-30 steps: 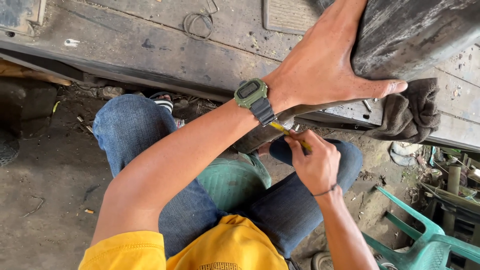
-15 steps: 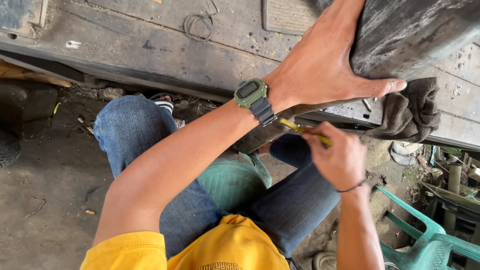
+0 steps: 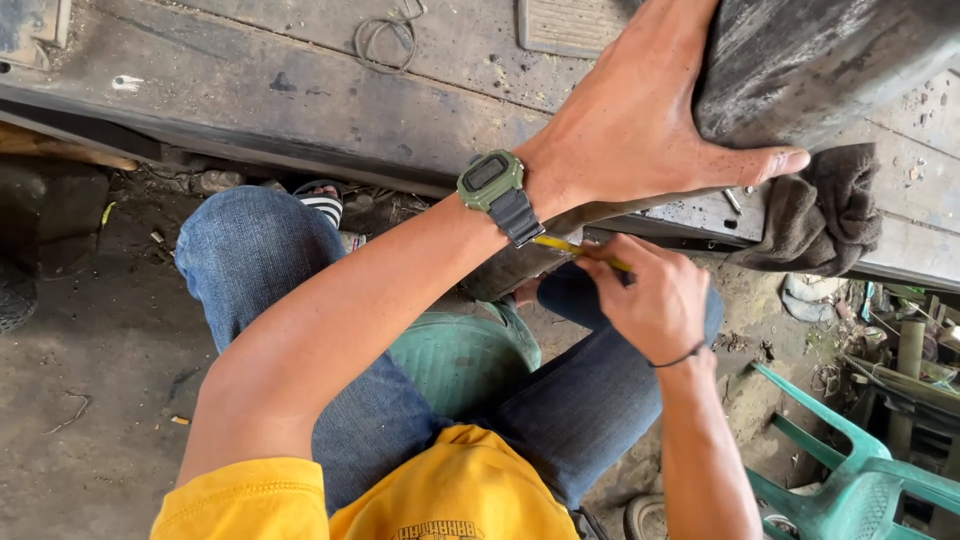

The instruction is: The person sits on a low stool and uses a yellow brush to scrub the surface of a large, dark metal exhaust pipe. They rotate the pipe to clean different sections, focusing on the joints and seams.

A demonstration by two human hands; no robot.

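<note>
I am seated on a green plastic stool (image 3: 455, 355) over a dirt floor (image 3: 90, 400), looking down at my own lap. Across the top of the view runs a long, grimy grey metal platform (image 3: 300, 95), the largest thing here. On its right end stands a big black, dusty rounded part (image 3: 810, 60). My legs in blue jeans (image 3: 270, 270) spread either side of the stool, and my yellow shirt (image 3: 440, 500) fills the bottom edge.

My left hand (image 3: 640, 130) lies flat, fingers spread and unclenched, pressed against the side of the black part, thumb stretched out to the right along the platform edge. It sits where it did half a second ago. A green wristwatch (image 3: 492, 182) is on that wrist.

My right hand (image 3: 655, 300) is below the left wrist, fingers curled tight around a slim yellow tool (image 3: 575, 248), which pokes up and left toward the underside of the platform edge. A second ago this hand was lower and nearer my knee; half a second ago it was a little farther right. Now it is tucked close under the left wrist. A thin black band (image 3: 680, 356) circles the right wrist.

A dark rag (image 3: 820, 215) hangs on the platform edge to the right. A green plastic chair (image 3: 860, 480) stands at lower right.
</note>
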